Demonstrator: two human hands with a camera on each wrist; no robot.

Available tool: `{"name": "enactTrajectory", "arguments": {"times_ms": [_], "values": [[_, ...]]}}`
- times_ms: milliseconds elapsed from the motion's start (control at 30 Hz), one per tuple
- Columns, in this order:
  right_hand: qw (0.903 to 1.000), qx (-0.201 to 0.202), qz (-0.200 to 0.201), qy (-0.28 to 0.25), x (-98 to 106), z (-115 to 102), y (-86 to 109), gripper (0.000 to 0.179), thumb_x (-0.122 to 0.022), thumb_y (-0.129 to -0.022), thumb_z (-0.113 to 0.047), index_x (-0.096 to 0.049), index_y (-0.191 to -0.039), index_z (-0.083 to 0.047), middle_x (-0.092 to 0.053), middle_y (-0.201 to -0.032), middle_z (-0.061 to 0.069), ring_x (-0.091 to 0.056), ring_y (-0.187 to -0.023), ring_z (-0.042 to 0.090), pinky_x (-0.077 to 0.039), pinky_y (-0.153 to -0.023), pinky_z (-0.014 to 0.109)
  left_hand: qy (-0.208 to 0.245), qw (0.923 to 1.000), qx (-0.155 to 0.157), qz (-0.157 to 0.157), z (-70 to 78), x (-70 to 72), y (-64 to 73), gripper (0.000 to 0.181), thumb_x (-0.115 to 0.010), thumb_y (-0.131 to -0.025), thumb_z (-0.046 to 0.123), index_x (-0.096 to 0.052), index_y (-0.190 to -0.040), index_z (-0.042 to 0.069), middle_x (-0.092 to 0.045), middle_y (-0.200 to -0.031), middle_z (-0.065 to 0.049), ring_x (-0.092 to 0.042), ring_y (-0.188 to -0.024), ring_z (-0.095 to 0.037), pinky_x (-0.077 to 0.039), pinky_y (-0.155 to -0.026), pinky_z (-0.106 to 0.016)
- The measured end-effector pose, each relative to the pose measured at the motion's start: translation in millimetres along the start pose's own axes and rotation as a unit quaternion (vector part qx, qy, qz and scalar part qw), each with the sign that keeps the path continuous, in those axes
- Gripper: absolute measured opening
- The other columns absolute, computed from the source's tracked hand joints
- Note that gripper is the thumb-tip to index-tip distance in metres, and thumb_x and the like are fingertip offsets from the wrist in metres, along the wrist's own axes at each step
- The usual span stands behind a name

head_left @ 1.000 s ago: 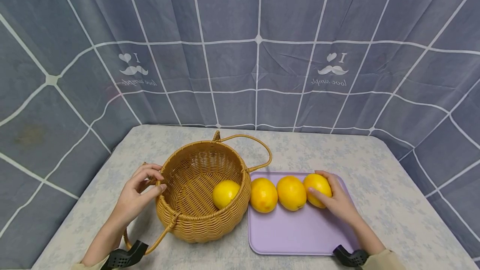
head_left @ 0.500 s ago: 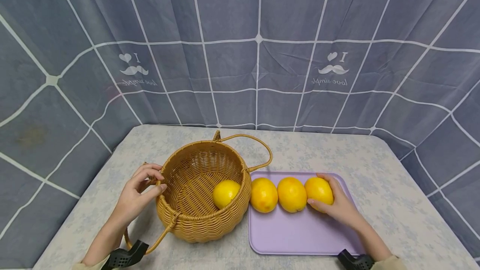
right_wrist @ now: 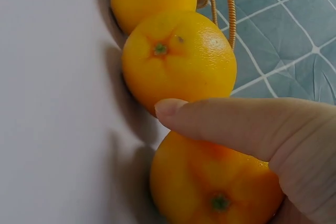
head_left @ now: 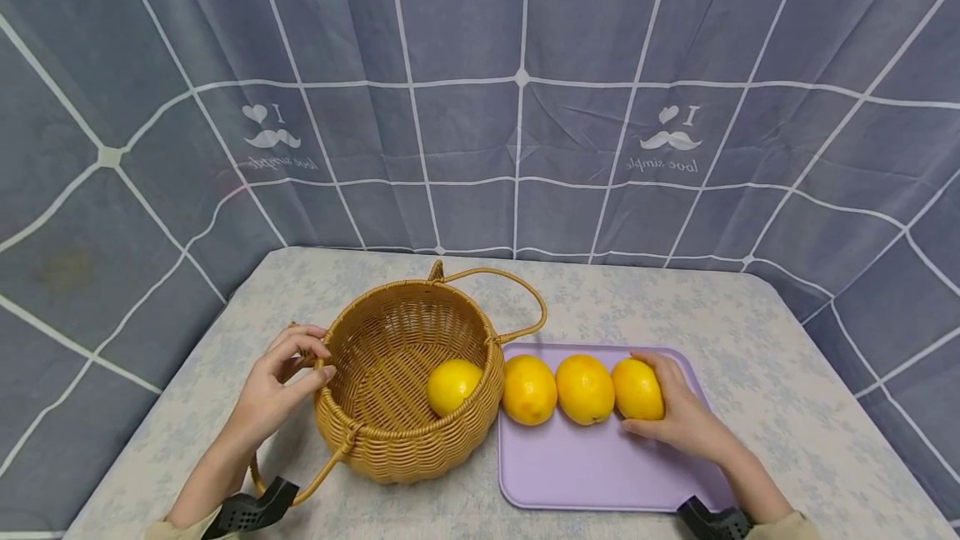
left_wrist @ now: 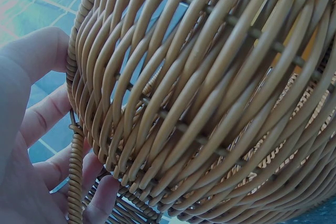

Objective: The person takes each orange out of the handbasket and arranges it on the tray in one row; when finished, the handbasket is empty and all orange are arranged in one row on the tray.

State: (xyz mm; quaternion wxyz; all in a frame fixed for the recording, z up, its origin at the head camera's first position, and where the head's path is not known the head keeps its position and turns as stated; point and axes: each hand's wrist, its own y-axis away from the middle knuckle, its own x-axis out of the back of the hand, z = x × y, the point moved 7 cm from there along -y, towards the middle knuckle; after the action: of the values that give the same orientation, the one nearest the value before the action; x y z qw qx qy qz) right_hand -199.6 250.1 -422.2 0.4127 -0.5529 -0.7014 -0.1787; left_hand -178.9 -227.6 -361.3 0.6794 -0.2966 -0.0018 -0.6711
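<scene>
A round wicker basket [head_left: 412, 461] stands left of centre with one yellow fruit [head_left: 452, 387] inside. My left hand [head_left: 281, 382] holds its left rim, the thumb over the edge; in the left wrist view, fingers [left_wrist: 47, 116] show beside the weave and a handle. Oranges lie in a row on a lilac tray [head_left: 577, 473]: a left one [head_left: 529, 390], a middle one [head_left: 585, 390] and a right-end orange [head_left: 637, 390]. My right hand [head_left: 678, 415] grips the right-end orange, thumb on the near side. In the right wrist view, the thumb [right_wrist: 226, 121] crosses that orange [right_wrist: 210, 182].
One basket handle [head_left: 536, 307] arches out over the tray's far left corner, and the other [head_left: 322, 477] hangs toward the near left. The basket's wall overlaps the tray's left edge. A grey-blue checked curtain [head_left: 465, 140] encloses the back and sides of the patterned tabletop [head_left: 675, 298].
My right thumb has slid from the orange's left front down around its near side. The right-end orange has shifted slightly within the grip. My left hand keeps its hold on the basket.
</scene>
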Motion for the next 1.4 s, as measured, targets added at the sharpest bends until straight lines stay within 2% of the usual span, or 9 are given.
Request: {"name": "enactTrajectory", "arguments": {"times_ms": [200, 500, 833, 1100, 1400], "values": [[1.0000, 0.004, -0.005, 0.007, 4.1, -3.9, -3.5, 0.092, -0.087, -0.064, -0.032, -0.036, -0.136, -0.005, -0.041, -0.126, 0.016, -0.046, -0.104, 0.030, -0.042, -0.081, 0.053, 0.000, 1.0000, 0.001, 0.000, -0.4, -0.6, -0.2, 0.011, -0.061, -0.086, -0.005, -0.058, -0.096, -0.002, -0.046, -0.120, -0.005, -0.044, -0.109, -0.008, -0.037, -0.084, -0.015], [0.9999, -0.003, -0.008, 0.006, 6.6, -1.4, -5.3, 0.090, -0.087, -0.064, -0.029, -0.038, -0.136, -0.007, -0.039, -0.125, 0.015, -0.046, -0.102, 0.029, -0.043, -0.078, 0.049, -0.002, 1.0000, 0.004, 0.000, -0.2, 0.1, -1.0, 0.012, -0.062, -0.086, -0.004, -0.058, -0.095, 0.002, -0.046, -0.120, -0.005, -0.044, -0.109, -0.008, -0.037, -0.084, -0.016], [0.9998, -0.011, 0.005, 0.013, 6.0, 3.9, -6.8, 0.088, -0.088, -0.063, -0.020, -0.039, -0.135, -0.007, -0.039, -0.127, 0.015, -0.046, -0.105, 0.030, -0.043, -0.081, 0.052, 0.000, 1.0000, 0.007, -0.003, -1.3, 0.1, -0.8, 0.012, -0.062, -0.086, -0.004, -0.058, -0.096, 0.001, -0.046, -0.121, -0.005, -0.044, -0.109, -0.009, -0.037, -0.085, -0.015], [0.9995, -0.008, 0.024, 0.021, 8.7, 2.6, -7.4, 0.085, -0.088, -0.064, -0.024, -0.042, -0.134, -0.009, -0.040, -0.128, 0.017, -0.047, -0.104, 0.031, -0.044, -0.079, 0.052, 0.002, 1.0000, 0.007, -0.001, -0.5, 0.0, -0.6, 0.012, -0.062, -0.086, -0.004, -0.058, -0.095, 0.002, -0.046, -0.120, -0.005, -0.044, -0.108, -0.009, -0.037, -0.085, -0.015], [0.9996, -0.011, 0.024, 0.013, 10.9, 2.5, -8.1, 0.084, -0.087, -0.065, -0.024, -0.042, -0.134, -0.008, -0.039, -0.131, 0.017, -0.045, -0.109, 0.033, -0.044, -0.082, 0.056, 0.005, 1.0000, 0.008, 0.001, -0.7, 0.4, -0.6, 0.012, -0.062, -0.085, -0.005, -0.058, -0.095, 0.000, -0.046, -0.120, -0.005, -0.044, -0.109, -0.009, -0.037, -0.085, -0.016]]}}
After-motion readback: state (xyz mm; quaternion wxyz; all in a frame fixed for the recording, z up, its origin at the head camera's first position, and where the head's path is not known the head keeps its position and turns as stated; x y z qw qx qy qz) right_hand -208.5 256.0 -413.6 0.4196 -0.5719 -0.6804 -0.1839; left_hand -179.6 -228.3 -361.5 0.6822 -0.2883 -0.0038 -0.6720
